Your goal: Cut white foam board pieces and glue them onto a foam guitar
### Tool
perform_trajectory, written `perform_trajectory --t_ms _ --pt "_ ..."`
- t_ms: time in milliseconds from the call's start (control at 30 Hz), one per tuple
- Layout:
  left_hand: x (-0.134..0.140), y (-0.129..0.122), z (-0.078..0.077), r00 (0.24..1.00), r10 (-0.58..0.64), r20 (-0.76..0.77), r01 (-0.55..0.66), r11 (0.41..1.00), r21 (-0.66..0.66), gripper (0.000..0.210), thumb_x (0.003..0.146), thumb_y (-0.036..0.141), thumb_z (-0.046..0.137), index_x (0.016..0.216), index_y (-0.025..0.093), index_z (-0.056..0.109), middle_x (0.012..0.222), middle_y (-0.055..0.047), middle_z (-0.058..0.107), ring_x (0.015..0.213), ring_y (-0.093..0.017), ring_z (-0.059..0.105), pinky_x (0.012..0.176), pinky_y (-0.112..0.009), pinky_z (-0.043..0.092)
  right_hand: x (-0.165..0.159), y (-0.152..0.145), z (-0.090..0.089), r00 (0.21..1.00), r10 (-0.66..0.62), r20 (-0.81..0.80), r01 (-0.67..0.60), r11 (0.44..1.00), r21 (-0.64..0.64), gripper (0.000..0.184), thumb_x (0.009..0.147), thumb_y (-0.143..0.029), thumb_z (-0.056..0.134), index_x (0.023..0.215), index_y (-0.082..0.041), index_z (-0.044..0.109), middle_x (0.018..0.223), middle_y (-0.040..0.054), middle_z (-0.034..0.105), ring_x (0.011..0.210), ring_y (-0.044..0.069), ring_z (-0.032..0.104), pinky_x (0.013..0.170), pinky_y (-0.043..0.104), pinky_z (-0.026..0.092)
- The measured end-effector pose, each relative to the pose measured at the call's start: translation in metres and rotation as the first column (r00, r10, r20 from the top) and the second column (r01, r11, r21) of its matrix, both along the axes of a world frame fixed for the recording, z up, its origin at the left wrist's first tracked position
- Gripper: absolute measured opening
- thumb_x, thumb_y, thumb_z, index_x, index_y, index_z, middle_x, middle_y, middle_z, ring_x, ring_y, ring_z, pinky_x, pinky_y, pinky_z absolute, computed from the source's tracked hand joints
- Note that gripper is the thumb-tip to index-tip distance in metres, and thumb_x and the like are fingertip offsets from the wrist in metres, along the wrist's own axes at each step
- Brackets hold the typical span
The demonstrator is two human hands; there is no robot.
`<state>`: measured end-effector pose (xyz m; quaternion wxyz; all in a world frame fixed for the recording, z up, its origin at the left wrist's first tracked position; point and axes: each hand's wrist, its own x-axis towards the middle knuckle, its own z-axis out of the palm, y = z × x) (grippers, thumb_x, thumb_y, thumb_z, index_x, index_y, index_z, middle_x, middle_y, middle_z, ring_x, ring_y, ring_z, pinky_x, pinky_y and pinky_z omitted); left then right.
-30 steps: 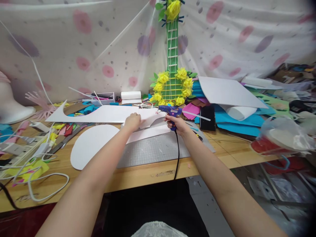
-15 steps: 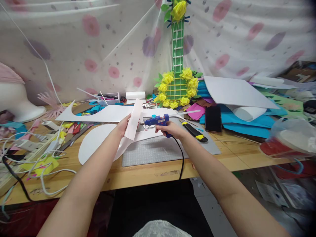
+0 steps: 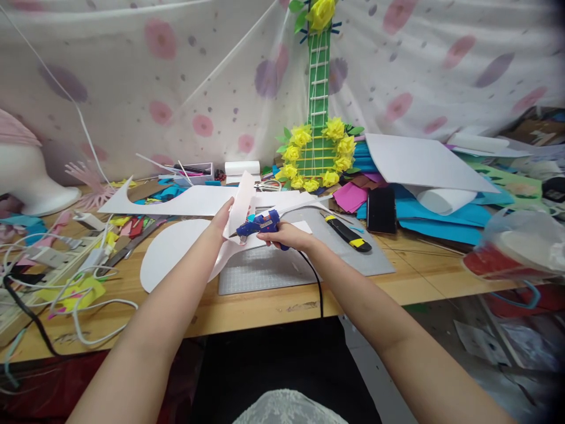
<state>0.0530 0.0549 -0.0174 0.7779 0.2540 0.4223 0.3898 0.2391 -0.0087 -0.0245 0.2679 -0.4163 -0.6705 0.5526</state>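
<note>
My left hand [image 3: 223,219] is closed on a pale pinkish-white strip [image 3: 242,197] of paper or board, tilted upright above the table. In my right hand [image 3: 289,237] is a blue hot glue gun [image 3: 263,223] with a clear glue stick out of its back. Its nozzle points left, at the lower end of the strip; whether the tip touches cannot be made out. Beneath both hands lies a large white rounded cutout [image 3: 170,250], partly over a grey cutting mat [image 3: 260,275].
A black and yellow utility knife [image 3: 346,232] lies on the mat, near a black phone [image 3: 381,211]. Behind stands a green paper guitar [image 3: 318,112] with yellow flowers. White cables [image 3: 95,306] crowd the left; blue sheets [image 3: 436,221] and a plastic-wrapped bucket [image 3: 507,253] are at right.
My right hand has brought the glue gun left and slightly down, from the strip's middle to its lower end. The strip in my left hand has tilted a little.
</note>
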Motion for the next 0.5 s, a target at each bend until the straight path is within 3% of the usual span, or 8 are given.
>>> perform_trajectory --t_ms 100,233,367,500 --pt "-0.003 0.001 -0.003 1.0 -0.03 0.007 0.03 1.0 0.01 0.053 0.087 0.05 0.03 0.1 0.009 0.06 0.07 -0.009 0.066 0.063 -0.021 0.063 0.063 -0.035 0.052 0.0 0.001 -0.002 1.0 -0.025 0.006 0.025 1.0 0.001 0.039 0.065 -0.054 0.064 0.062 -0.016 0.054 0.054 -0.0023 0.052 0.044 0.006 0.043 0.04 0.02 0.033" --pt "-0.006 -0.003 -0.006 0.987 -0.155 -0.034 0.155 0.988 -0.007 0.053 0.084 0.054 0.033 0.103 0.012 0.06 0.068 -0.009 0.066 0.053 -0.021 0.059 0.048 -0.034 0.049 0.001 0.006 -0.006 0.994 -0.103 0.025 0.102 0.995 0.022 0.041 0.064 -0.055 0.065 0.059 -0.017 0.052 0.05 -0.0025 0.05 0.043 0.007 0.042 0.04 0.021 0.031" --pt "-0.003 -0.009 -0.005 0.993 -0.113 -0.044 0.115 0.993 0.032 0.045 0.087 0.045 0.036 0.108 0.012 0.059 0.061 -0.006 0.063 0.045 -0.016 0.054 0.042 -0.028 0.044 0.004 0.012 -0.007 0.981 -0.189 0.037 0.188 0.982 0.021 0.042 0.064 -0.056 0.064 0.057 -0.017 0.05 0.048 -0.0023 0.048 0.042 0.007 0.041 0.04 0.022 0.03" --pt "-0.001 -0.015 -0.003 0.993 -0.113 -0.022 0.113 0.994 0.001 0.047 0.087 0.048 0.036 0.105 0.012 0.06 0.058 -0.005 0.062 0.046 -0.015 0.055 0.045 -0.027 0.046 0.009 0.019 -0.006 0.962 -0.272 -0.031 0.272 0.962 0.01 0.04 0.064 -0.053 0.066 0.056 -0.018 0.048 0.047 -0.0029 0.045 0.043 0.007 0.04 0.041 0.022 0.03"
